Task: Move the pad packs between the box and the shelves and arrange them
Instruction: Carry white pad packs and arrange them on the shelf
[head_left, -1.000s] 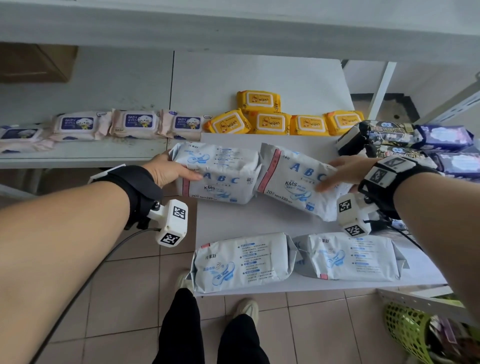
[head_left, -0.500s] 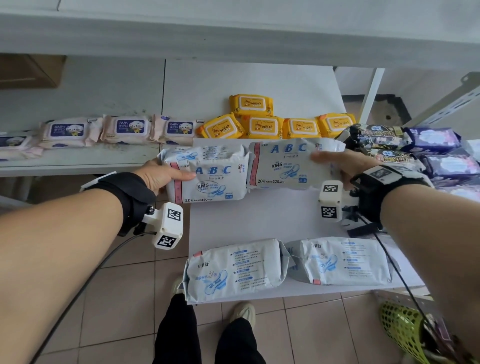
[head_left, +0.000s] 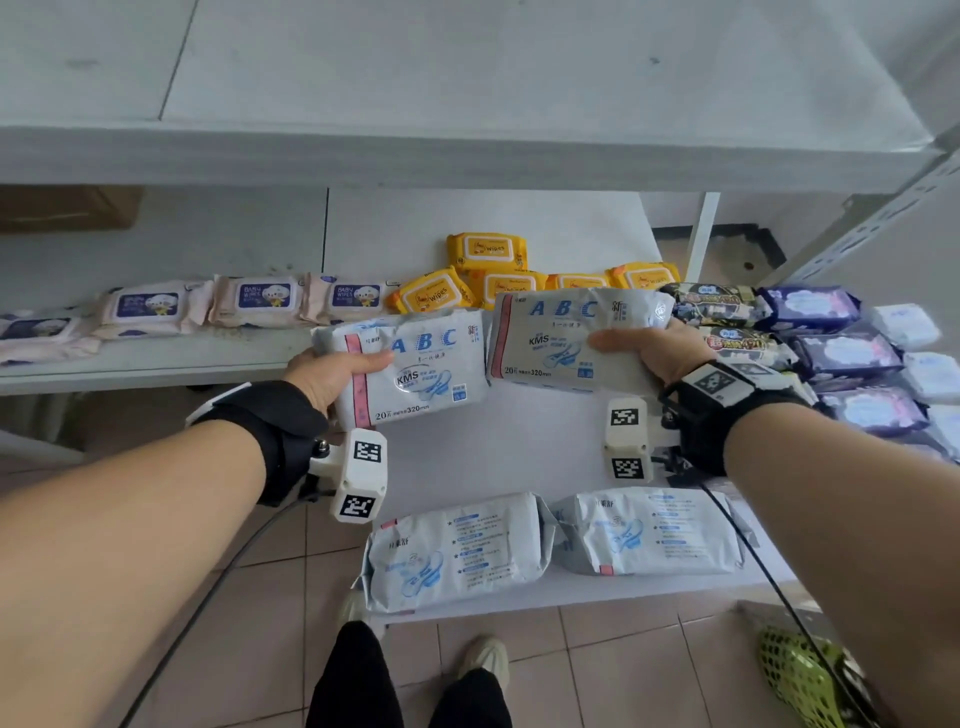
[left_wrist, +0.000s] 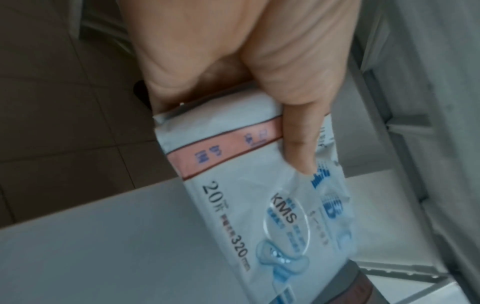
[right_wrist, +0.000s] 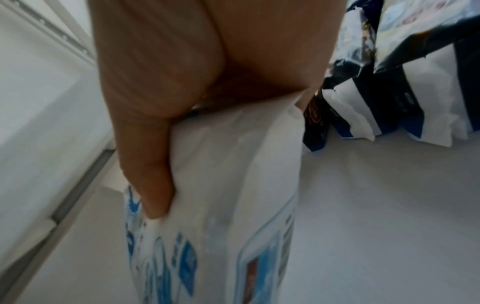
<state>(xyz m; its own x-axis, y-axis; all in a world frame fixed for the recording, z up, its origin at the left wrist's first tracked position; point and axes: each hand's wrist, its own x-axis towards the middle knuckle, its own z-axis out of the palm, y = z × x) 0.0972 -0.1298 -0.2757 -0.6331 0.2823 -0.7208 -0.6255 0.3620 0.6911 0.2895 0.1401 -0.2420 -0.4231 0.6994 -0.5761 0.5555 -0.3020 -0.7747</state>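
Hands each clamped on one ABC pad pack above the white shelf (head_left: 519, 447): left hand (head_left: 324, 371) grips the left ABC pack (head_left: 421, 374) by its end, right hand (head_left: 657, 351) grips the right ABC pack (head_left: 561, 332), both packs just in front of the yellow wipes packs (head_left: 485, 252), two more pad packs (head_left: 457, 551) lying nearer the shelf's front edge.

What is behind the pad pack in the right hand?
Yellow wipes packs lie behind the pad pack that the right hand holds. The pack covers their lower parts and the shelf right behind it.
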